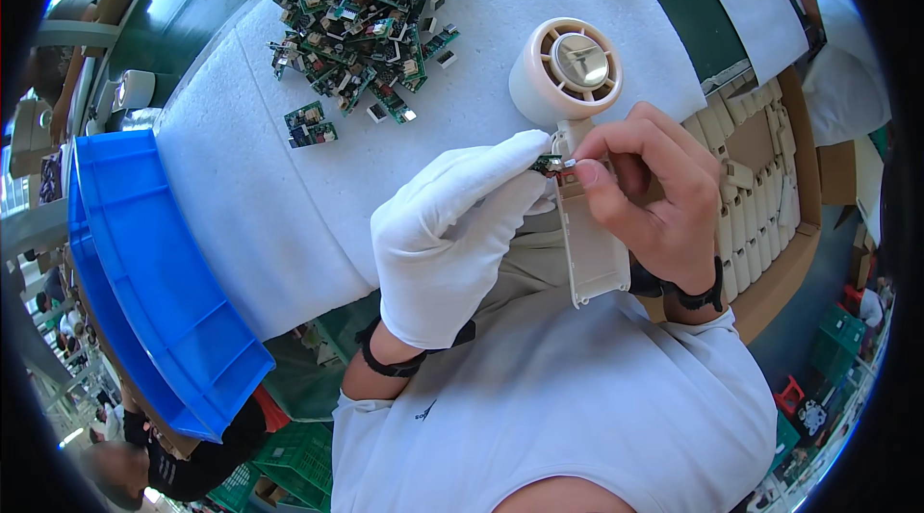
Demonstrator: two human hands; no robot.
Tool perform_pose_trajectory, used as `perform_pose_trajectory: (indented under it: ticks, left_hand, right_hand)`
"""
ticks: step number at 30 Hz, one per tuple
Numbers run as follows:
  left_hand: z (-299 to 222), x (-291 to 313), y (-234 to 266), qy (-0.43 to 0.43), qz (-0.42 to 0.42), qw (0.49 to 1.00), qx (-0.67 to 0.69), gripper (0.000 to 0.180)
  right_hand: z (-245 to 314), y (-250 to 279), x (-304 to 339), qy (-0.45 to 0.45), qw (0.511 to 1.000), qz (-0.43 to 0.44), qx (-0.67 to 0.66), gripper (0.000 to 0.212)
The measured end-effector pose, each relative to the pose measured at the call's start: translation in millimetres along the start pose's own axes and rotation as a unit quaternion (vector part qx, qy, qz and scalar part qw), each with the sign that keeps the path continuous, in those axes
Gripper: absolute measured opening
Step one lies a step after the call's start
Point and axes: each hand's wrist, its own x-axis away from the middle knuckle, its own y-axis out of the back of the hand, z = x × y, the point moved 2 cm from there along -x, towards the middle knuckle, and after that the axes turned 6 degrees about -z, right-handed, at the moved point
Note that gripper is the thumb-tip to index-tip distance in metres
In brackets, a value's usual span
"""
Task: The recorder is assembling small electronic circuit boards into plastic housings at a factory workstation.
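Observation:
A white glove covers my left hand (438, 234), which pinches a small green circuit board (546, 164) between thumb and fingertips. Bare and curled, my right hand (659, 191) closes thumb and forefinger on a tiny white connector (570, 164) at the board's right end. Both hands meet over the opened handle shell (594, 248) of a cream handheld fan. Its round head (539, 80) with a shiny metal centre lies on the white foam sheet (289, 195), beyond my fingers. Wires by the connector are mostly hidden.
A heap of green circuit boards (361, 27) lies at the far left on the foam, with a few boards (310, 125) nearer. To the left stands a blue bin (183, 263). A cardboard box (807, 152) of cream shells is at right. Another person (183, 460) is at lower left.

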Motion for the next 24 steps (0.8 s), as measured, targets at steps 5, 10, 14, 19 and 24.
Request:
perform_pose_trajectory:
  ticks: [5,10,14,19,24]
  left_hand:
    - [0,2,0,-0.07,-0.005,0.992,-0.105,0.035]
    - [-4,4,0,-0.111,0.008,0.979,-0.169,0.037]
    - [-2,8,-2,-0.171,-0.003,0.965,-0.196,0.039]
    - [4,17,-7,-0.271,-0.024,0.924,-0.27,0.048]
    - [10,22,-11,-0.296,-0.022,0.914,-0.277,0.058]
  right_hand:
    - [1,-1,-1,0.017,1.0,0.009,-0.001,0.007]
    - [4,0,-2,0.03,0.999,0.009,0.005,0.009]
    - [1,-1,-2,0.167,0.981,-0.04,0.086,0.011]
    - [6,-4,1,0.118,0.99,-0.04,0.062,0.013]
    - [6,-6,8,0.069,0.996,-0.054,0.022,0.014]
